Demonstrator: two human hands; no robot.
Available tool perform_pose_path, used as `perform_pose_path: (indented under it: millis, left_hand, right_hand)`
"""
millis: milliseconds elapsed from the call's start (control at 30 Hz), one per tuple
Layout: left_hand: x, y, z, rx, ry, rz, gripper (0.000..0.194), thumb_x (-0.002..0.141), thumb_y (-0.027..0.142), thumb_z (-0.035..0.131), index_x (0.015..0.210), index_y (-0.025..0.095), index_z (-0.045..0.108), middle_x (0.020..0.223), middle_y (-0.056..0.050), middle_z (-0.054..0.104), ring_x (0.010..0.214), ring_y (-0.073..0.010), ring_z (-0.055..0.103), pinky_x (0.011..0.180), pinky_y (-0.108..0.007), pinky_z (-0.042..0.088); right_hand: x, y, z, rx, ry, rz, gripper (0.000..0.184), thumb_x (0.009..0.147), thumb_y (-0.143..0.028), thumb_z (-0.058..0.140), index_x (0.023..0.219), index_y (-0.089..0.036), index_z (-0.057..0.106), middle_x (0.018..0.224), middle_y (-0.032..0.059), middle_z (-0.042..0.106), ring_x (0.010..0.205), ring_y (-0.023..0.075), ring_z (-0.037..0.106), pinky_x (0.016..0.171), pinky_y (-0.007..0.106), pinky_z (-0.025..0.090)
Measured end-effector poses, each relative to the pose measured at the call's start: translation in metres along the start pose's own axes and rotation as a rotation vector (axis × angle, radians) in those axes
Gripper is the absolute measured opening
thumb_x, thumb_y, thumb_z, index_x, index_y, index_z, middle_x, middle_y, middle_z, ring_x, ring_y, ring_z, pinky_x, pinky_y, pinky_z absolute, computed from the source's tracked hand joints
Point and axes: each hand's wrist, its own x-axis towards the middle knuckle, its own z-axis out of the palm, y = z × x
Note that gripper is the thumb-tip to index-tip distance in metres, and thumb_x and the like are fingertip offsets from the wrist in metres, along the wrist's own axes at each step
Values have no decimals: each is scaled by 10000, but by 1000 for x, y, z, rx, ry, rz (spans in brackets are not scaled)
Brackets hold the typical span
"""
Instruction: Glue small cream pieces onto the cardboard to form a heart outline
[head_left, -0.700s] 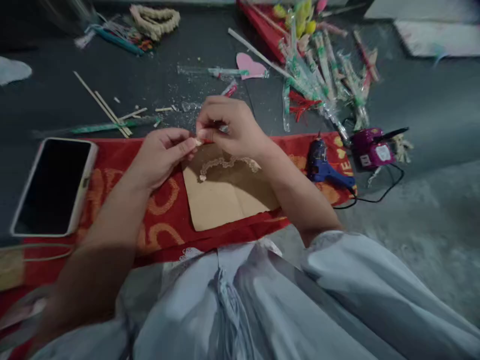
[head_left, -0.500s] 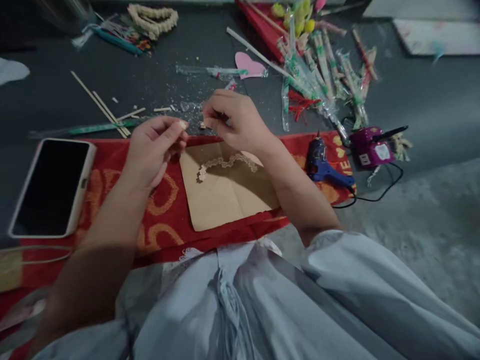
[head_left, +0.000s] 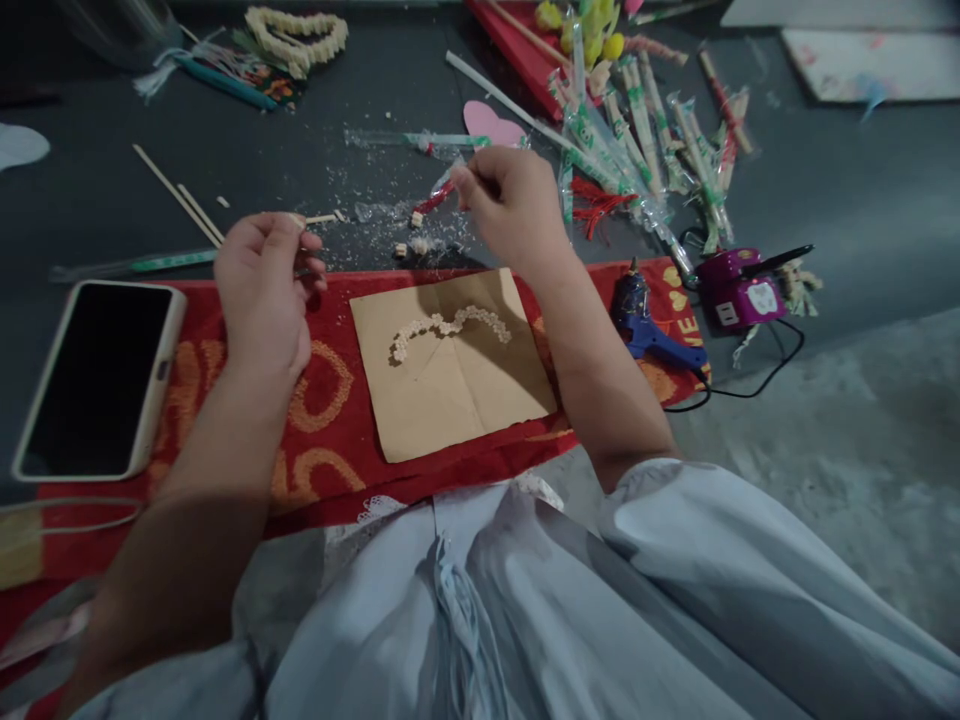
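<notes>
My left hand [head_left: 266,285] is closed in a pinch over the red cloth, a small pale piece [head_left: 298,221] between thumb and forefinger. My right hand [head_left: 517,205] is closed too, with its fingertips at the upper end of a slim red object [head_left: 435,197]; whether they grip it is unclear. Two small pale wooden blocks, one nearer [head_left: 400,250] and one farther [head_left: 416,219], lie among crumbs on the dark table. Between my forearms, a wavy strip of small pale pieces [head_left: 450,325] rests on a creased brown card [head_left: 465,400].
A phone [head_left: 90,380] lies left on the red cloth [head_left: 330,400]. To the right are a blue glue gun [head_left: 645,325] with a cord and a purple box [head_left: 735,290]. Wrapped sticks [head_left: 637,130] and a pink heart [head_left: 491,122] lie behind; thin sticks [head_left: 176,195] lie left.
My left hand has moved left, still pinching the small piece. My right hand has moved away to the right and back, toward the slim red object, uncovering the small blocks.
</notes>
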Motion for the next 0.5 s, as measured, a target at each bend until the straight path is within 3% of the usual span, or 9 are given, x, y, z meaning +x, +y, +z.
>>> perform_pose_path:
  millis: [200, 500]
  left_hand:
    - [-2, 2, 1, 32, -2, -4, 163, 897, 104, 563, 751, 171, 538, 576, 70, 572, 425, -31, 473, 385, -147, 338]
    - [-2, -1, 2, 29, 13, 17, 191, 896, 19, 500, 771, 151, 559, 567, 65, 579, 416, -42, 479, 360, -157, 338]
  right_hand:
    - [2, 2, -4, -77, -31, 85, 342, 886, -335, 516, 554, -292, 447, 623, 6, 609, 676, 212, 545, 662, 355, 444]
    - [1, 2, -7, -85, -98, 132, 318, 884, -348, 507, 569, -307, 492, 654, 2, 651, 701, 209, 584, 680, 359, 433]
